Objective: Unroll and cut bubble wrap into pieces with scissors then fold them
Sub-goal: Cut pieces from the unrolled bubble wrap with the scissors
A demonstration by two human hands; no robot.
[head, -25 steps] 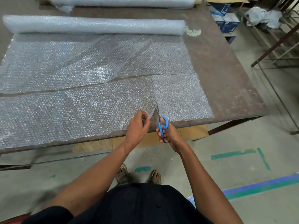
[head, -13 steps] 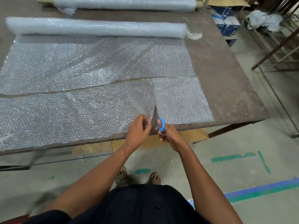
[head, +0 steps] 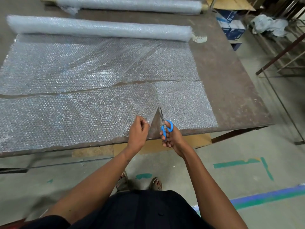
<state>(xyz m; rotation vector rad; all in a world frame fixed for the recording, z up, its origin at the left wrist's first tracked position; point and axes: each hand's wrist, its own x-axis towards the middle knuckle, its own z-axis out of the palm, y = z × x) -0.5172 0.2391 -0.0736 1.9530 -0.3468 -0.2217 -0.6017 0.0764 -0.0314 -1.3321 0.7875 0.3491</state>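
head view: left hand (head: 138,131) pinches bubble wrap (head: 82,116), right hand (head: 171,138) grips scissors (head: 165,124).

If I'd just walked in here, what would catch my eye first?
Probably the shiny sheet of bubble wrap spread over most of the brown table, unrolled from a roll at its far side. At the near edge, the right hand works blue-handled scissors into the sheet, while the left hand pinches the cut edge beside them. A second roll lies farther back.
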